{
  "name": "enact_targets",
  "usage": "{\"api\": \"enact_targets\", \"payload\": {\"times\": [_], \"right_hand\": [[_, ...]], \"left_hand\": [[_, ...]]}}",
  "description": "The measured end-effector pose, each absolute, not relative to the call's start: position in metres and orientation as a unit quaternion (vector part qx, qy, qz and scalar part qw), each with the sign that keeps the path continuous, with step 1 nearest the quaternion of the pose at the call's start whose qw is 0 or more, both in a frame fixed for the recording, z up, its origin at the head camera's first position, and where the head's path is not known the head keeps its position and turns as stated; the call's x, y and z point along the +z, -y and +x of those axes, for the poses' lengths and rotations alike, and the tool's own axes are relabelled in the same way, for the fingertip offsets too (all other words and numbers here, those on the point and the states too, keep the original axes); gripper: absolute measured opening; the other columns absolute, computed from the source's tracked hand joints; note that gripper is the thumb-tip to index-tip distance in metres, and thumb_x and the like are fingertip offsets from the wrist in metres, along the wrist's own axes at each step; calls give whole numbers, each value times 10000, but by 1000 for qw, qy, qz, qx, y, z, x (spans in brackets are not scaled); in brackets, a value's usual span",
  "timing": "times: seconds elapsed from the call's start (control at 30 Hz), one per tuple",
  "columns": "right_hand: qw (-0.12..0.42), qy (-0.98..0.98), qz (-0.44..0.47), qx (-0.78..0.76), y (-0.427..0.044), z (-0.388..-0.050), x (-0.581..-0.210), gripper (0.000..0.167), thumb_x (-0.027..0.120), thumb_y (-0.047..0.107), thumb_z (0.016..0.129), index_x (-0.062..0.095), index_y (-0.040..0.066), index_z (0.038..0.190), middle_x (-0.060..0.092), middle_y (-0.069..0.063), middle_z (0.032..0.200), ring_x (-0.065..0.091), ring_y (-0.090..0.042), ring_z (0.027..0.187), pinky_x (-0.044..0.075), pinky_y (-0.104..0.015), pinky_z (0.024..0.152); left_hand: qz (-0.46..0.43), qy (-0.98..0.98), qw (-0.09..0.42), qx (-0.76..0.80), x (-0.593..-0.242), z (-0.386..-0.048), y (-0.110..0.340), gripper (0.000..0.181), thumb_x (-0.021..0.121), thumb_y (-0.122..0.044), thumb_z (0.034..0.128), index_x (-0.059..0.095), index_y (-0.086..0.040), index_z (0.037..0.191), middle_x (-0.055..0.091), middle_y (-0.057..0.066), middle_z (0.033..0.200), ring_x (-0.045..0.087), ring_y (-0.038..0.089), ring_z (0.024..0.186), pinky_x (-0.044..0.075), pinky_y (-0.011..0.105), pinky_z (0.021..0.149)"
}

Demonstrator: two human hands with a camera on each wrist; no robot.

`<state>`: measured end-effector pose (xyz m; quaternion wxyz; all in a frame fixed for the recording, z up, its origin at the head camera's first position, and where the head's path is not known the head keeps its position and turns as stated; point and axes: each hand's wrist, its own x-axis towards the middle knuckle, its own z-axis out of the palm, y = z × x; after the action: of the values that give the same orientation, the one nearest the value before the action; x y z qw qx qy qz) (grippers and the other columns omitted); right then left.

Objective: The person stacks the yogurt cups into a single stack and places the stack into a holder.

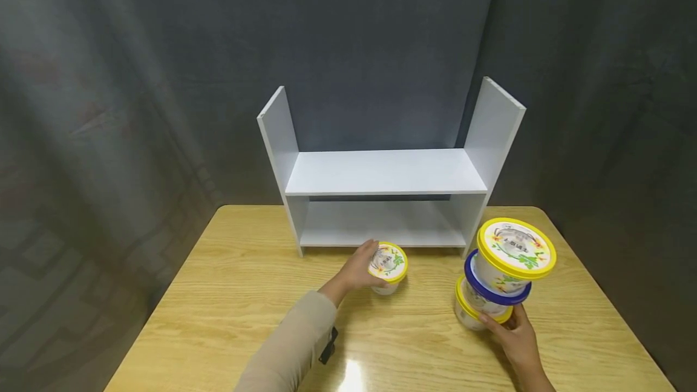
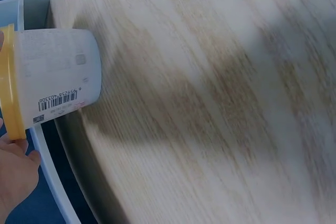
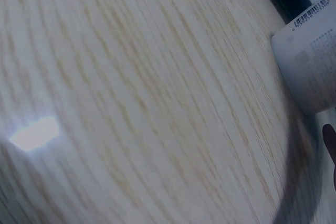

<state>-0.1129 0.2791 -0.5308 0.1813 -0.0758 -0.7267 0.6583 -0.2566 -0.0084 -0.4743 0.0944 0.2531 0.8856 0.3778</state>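
Observation:
Near the table's middle, my left hand (image 1: 356, 270) grips a small white tub (image 1: 389, 262) by its yellow lid, with thumb and fingers at the rim. In the left wrist view that tub (image 2: 58, 72) shows a barcode on its side; whether its base touches the table I cannot tell. To the right stand three stacked tubs: a large yellow-lidded one (image 1: 516, 247) on top, a blue-lidded one (image 1: 498, 291) in the middle, and a yellow-lidded one (image 1: 468, 314) at the bottom. My right hand (image 1: 520, 343) holds the bottom tub around its lid edge. The stack leans slightly.
A white two-tier shelf (image 1: 386, 172) stands at the back of the wooden table (image 1: 245, 295), with upright side panels. Dark grey curtains (image 1: 381, 35) hang behind and on both sides. A black strap end (image 1: 328, 346) hangs by the left sleeve.

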Motion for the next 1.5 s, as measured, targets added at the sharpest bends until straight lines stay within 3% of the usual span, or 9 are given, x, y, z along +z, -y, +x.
{"api": "enact_targets", "payload": {"times": [0.27,0.5,0.97,1.5], "right_hand": [[179,723,-71,663,-278,-113,-531,640,635,-34,742,360,154,1288,484,159,1046,461,51,918,384,-69,714],[184,727,-66,659,-277,-115,-531,649,633,-42,741,355,150,1296,481,161,1058,453,49,935,376,-65,726],[186,727,-56,658,-277,-118,-531,630,630,-52,739,369,139,1280,490,152,1050,463,43,928,388,-75,717],[147,755,-109,629,-281,-113,-529,658,637,41,768,311,228,1307,428,205,1059,409,81,930,355,-47,717]], "left_hand": [[260,-868,72,416,-478,-254,13,993,785,-345,574,251,-29,1349,225,139,1379,248,332,1222,237,491,961],[223,-878,72,418,-483,-254,11,997,814,-232,537,265,-23,1343,274,114,1358,295,296,1204,250,443,970],[189,-881,58,429,-480,-252,13,957,801,-253,538,308,-53,1334,311,95,1345,310,280,1198,264,454,957],[215,-883,58,414,-440,-250,6,946,788,-292,569,290,-95,1349,300,82,1355,286,269,1213,267,463,954]]}}
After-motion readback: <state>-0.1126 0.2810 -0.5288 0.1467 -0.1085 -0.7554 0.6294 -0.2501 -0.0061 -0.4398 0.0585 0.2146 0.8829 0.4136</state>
